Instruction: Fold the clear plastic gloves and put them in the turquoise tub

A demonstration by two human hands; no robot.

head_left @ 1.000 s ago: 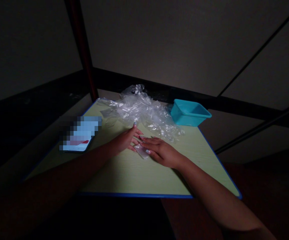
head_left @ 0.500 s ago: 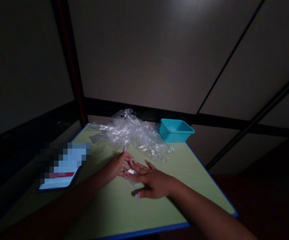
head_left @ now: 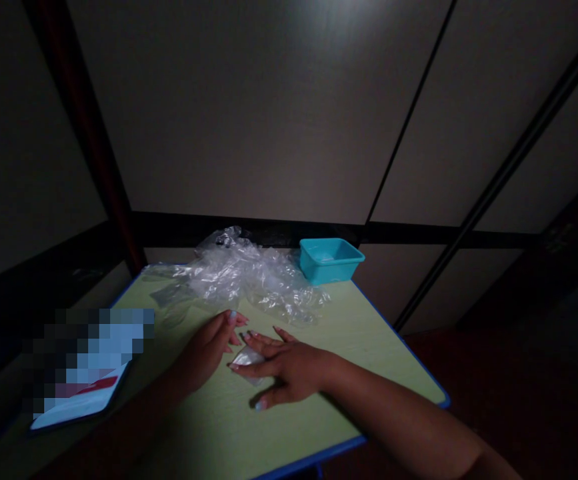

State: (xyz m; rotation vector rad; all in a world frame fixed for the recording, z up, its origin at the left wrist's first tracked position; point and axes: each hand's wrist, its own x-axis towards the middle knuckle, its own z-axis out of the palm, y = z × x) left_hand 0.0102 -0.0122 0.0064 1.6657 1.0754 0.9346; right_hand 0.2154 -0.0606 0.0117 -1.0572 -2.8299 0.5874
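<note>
A small folded piece of clear plastic (head_left: 249, 359) lies flat on the green tabletop (head_left: 209, 427). My right hand (head_left: 289, 367) is spread over it, palm down, with the fingers apart and pressing on its surface. Just left of the plastic is my left hand (head_left: 211, 350), its fingers loosely bent and apart, with nothing visible in them. Beyond both hands rests a loose heap of crumpled clear plastic bags (head_left: 239, 270).
At the table's far right corner stands a turquoise plastic basket (head_left: 331, 263). A device with a lit, partly blurred screen (head_left: 81, 393) lies at the left. Panelled walls (head_left: 259, 120) rise behind the blue-edged table.
My left hand has drawn slightly away from the small plastic piece, while my right hand stays spread on it. The whole view has turned a little to the right.
</note>
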